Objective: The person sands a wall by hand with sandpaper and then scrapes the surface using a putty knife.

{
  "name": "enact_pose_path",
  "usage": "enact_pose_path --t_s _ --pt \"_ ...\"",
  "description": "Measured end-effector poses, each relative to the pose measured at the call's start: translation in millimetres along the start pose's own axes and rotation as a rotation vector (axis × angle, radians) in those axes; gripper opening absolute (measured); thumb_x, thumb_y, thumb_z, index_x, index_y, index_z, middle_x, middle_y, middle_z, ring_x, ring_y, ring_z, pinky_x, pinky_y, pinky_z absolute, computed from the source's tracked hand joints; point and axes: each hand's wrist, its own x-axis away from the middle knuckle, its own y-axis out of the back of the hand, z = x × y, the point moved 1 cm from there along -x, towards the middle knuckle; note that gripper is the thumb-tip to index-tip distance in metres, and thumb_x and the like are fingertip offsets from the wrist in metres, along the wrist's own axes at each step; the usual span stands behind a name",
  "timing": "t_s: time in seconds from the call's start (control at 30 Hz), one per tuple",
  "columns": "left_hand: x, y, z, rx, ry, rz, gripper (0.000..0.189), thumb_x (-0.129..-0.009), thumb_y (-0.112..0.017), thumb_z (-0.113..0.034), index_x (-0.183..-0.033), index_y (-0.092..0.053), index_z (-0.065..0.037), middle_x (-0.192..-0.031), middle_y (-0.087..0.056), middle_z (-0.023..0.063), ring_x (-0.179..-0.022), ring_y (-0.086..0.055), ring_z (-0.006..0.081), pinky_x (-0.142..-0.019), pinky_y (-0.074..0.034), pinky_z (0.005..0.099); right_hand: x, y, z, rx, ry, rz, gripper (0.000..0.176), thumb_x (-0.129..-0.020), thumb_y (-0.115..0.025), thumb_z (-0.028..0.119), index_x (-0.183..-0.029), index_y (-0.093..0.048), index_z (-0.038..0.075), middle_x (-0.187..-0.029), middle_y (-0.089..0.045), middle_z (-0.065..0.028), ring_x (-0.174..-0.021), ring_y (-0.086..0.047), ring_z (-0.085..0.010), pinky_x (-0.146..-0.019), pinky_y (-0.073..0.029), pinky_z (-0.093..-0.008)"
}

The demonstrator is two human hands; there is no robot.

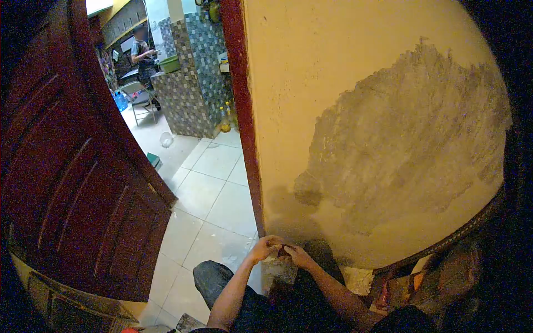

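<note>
Seated by the foot of the yellow wall (311,83), the person is pinching a small dark red item (283,251) between the narrowly closed fingers of the left hand (265,247) and right hand (300,257), seemingly working it apart, which calls for a steady two-sided grip.

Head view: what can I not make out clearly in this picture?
Small thing between left hand and right hand: head view, too small, half covered by both hands; grip unclear.
Clutter at lower right: head view, dark, cut off by the lens rim.
Person in the far room: head view, too small and blurred.
</note>
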Motion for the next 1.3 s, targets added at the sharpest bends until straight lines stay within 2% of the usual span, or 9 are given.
enact_pose_path --t_s 0.4,0.5,0.57,0.67,0.8,0.87,1.13,1.27,1.3 --pt "-29.6 0.0 -7.4 -0.25 -0.073 0.012 0.034 -0.088 -0.068 -0.022 -0.115 -0.062 -0.002 -0.106 -0.068 0.0103 -0.094 -0.065 0.0208 -0.082 -0.052 0.0345 -13.4 5.9 -35.8 -0.179 -0.091 -0.074 0.038 -0.098 -0.045 0.028 -0.121 -0.06 0.0 -0.112 -0.065 -0.0083 -0.103 -0.058 -0.0188 -0.095 -0.043 -0.0335" --pt "-37.5 8.4 -13.5 -0.201 -0.061 0.067 0.034 -0.087 -0.069 -0.024 -0.113 -0.063 -0.001 -0.109 -0.068 0.0102 -0.095 -0.065 0.0211 -0.081 -0.052 0.0346 -9.9 7.6 -29.4 0.06 0.177 -0.193 0.038 -0.098 -0.046 0.029 -0.119 -0.06 0.0 -0.111 -0.065 -0.009 -0.101 -0.059 -0.0201 -0.094 -0.043 -0.0343" --pt "-39.4 17.9 -20.0 -0.232 -0.085 0.098 0.034 -0.087 -0.069 -0.023 -0.112 -0.063 -0.001 -0.11 -0.068 0.0102 -0.095 -0.065 0.0211 -0.082 -0.052 0.0344 3.5 10.6 16.8 -0.074 -0.15 -0.297 0.039 -0.097 -0.049 0.031 -0.118 -0.06 -0.001 -0.11 -0.065 -0.0093 -0.101 -0.059 -0.0217 -0.093 -0.044 -0.0346" --pt "-38.3 24.9 -34.5 -0.344 -0.129 0.129 0.03 -0.086 -0.069 -0.02 -0.11 -0.065 -0.002 -0.105 -0.069 0.0089 -0.09 -0.065 0.0191 -0.079 -0.053 0.0326 -17.3 8.8 -33.0 -0.275 -0.125 -0.264 0.04 -0.097 -0.052 0.031 -0.118 -0.06 -0.002 -0.112 -0.064 -0.0108 -0.103 -0.058 -0.0236 -0.095 -0.043 -0.0346" --pt "-48.2 26.2 -29.9 -0.337 -0.216 0.123 0.019 -0.085 -0.07 -0.017 -0.102 -0.07 -0.007 -0.092 -0.071 0.0072 -0.078 -0.063 0.0159 -0.072 -0.051 0.0307 2.7 8.4 10.8 -0.142 -0.125 -0.412 0.039 -0.097 -0.053 0.029 -0.12 -0.059 -0.001 -0.114 -0.064 -0.0115 -0.103 -0.058 -0.0233 -0.094 -0.044 -0.0351" --pt "-50.1 27.9 -23.5 -0.358 -0.238 0.051 0.015 -0.086 -0.069 -0.017 -0.097 -0.071 -0.007 -0.086 -0.07 0.0065 -0.076 -0.063 0.0142 -0.07 -0.05 0.0301 -6.8 8.8 -8.5 -0.139 0.082 -0.333 0.037 -0.097 -0.052 0.026 -0.124 -0.058 0.001 -0.117 -0.064 -0.0133 -0.105 -0.059 -0.0231 -0.094 -0.044 -0.0358" --pt "-26.1 37.5 -42.0 -0.327 -0.307 -0.413 0.023 -0.089 -0.066 -0.025 -0.09 -0.067 -0.002 -0.078 -0.069 0.008 -0.069 -0.063 0.017 -0.063 -0.05 0.0321 69.7 58.0 190.2 0.382 0.423 -0.277 0.037 -0.093 -0.052 0.018 -0.126 -0.056 0.004 -0.114 -0.062 -0.0216 -0.11 -0.055 -0.0391 -0.099 -0.041 -0.0445" --pt "-21.8 44.0 -26.1 -0.485 -0.351 -0.486 0.021 -0.088 -0.067 -0.024 -0.088 -0.066 -0.003 -0.078 -0.068 0.0117 -0.067 -0.064 0.0225 -0.062 -0.05 0.0341 131.6 121.3 357.1 0.789 0.729 -0.563 0.042 -0.088 -0.049 0.012 -0.129 -0.052 0.002 -0.128 -0.055 -0.0211 -0.12 -0.05 -0.0389 -0.106 -0.035 -0.0449" --pt "-17.5 42.9 -27.2 -0.481 -0.363 -0.504 0.021 -0.087 -0.068 -0.023 -0.088 -0.065 -0.003 -0.078 -0.068 0.013 -0.066 -0.064 0.0248 -0.062 -0.051 0.0358 125.2 160.0 363.6 0.882 0.979 -0.75 0.045 -0.085 -0.046 0.008 -0.129 -0.052 0.002 -0.13 -0.055 -0.0206 -0.123 -0.049 -0.0374 -0.108 -0.033 -0.0442"
